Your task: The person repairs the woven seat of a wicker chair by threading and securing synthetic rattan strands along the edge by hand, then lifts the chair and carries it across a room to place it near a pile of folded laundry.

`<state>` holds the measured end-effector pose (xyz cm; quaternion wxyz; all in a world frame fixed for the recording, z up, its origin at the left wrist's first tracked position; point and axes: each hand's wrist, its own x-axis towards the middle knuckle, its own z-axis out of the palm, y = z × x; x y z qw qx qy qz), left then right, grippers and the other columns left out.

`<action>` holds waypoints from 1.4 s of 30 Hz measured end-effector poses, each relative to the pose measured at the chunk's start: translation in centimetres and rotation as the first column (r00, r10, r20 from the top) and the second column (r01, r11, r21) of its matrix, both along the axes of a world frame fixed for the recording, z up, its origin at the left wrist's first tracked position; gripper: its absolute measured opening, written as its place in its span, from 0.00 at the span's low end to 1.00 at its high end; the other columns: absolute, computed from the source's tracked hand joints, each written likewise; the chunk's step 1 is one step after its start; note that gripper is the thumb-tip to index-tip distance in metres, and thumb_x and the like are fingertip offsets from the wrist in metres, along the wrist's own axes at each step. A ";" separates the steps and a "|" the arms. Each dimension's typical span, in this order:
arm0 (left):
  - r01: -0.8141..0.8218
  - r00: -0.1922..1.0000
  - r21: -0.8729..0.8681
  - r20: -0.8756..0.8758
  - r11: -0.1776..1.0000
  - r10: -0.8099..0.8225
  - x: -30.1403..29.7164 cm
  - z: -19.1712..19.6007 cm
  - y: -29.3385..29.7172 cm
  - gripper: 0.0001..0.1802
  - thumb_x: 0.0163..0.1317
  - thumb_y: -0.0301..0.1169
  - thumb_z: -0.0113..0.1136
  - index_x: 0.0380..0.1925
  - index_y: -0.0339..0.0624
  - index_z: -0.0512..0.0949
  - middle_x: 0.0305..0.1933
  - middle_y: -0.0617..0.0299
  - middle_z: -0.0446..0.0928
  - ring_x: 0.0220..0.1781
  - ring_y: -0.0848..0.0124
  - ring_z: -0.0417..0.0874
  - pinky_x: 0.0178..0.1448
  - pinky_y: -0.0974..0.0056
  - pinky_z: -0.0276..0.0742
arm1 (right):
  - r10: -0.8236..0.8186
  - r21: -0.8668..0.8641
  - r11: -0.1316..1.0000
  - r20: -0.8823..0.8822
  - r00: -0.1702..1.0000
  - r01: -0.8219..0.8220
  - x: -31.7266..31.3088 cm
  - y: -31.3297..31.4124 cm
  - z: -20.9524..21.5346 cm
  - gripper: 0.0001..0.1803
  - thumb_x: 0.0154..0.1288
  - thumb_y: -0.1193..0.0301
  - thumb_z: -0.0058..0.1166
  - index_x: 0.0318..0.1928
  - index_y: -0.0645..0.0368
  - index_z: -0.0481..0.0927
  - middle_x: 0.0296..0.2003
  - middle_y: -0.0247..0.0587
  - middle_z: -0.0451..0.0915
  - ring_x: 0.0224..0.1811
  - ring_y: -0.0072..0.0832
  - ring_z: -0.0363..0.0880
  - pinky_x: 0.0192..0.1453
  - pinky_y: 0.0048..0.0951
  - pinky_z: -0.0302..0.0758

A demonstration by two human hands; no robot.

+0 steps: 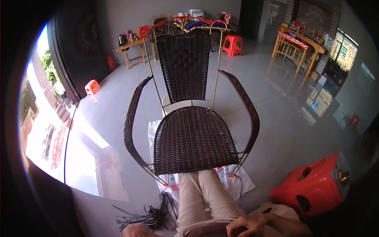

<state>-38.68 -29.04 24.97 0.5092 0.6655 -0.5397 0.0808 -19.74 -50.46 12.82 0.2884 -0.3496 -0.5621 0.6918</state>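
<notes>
My left hand (137,230) is at the lower edge, beside a loose bundle of dark grey strips (154,215) on the floor; its fingers are mostly cut off. Over my lap, my right hand (249,224) has its fingers curled inward, and whatever they may hold is hidden. In front of my knees stands a dark brown woven armchair (193,138) with a thin gold-coloured metal frame. Its seat front reaches over my legs. Wrapped weaving covers both armrests, and red material is wound along the top rail (179,17).
A white printed sheet (246,185) lies under the chair. At the right are a red plastic stool on its side (312,185) and a pale plastic piece (290,213). Farther off are a small orange stool (92,87), a red stool (233,44) and wooden tables (302,47).
</notes>
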 end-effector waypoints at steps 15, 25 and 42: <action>-0.044 0.934 0.100 0.358 0.994 0.005 -4.1 2.2 -5.4 0.15 0.55 0.46 0.55 0.32 0.48 0.72 0.37 0.67 0.69 0.38 0.71 0.71 0.41 0.61 0.59 | 0.089 0.169 0.982 -0.032 0.996 -0.082 -4.6 1.2 5.5 0.18 0.59 0.60 0.59 0.39 0.62 0.73 0.31 0.34 0.72 0.35 0.21 0.68 0.40 0.25 0.67; 0.093 0.963 0.109 0.242 0.990 -0.117 -4.3 0.1 -6.1 0.19 0.56 0.53 0.51 0.27 0.49 0.70 0.29 0.67 0.65 0.30 0.70 0.68 0.40 0.61 0.58 | -0.111 -0.008 0.994 -0.036 0.993 0.111 -7.4 1.3 5.8 0.17 0.64 0.62 0.52 0.23 0.63 0.74 0.18 0.26 0.67 0.23 0.17 0.63 0.28 0.24 0.62; 0.288 0.934 0.073 0.199 0.955 -0.297 -1.6 -0.1 -4.8 0.18 0.60 0.51 0.50 0.28 0.48 0.70 0.29 0.66 0.68 0.32 0.69 0.71 0.37 0.60 0.62 | -0.019 -0.068 0.997 0.131 0.991 0.028 -8.1 3.1 5.4 0.19 0.68 0.64 0.48 0.24 0.65 0.70 0.19 0.32 0.66 0.24 0.15 0.63 0.30 0.23 0.62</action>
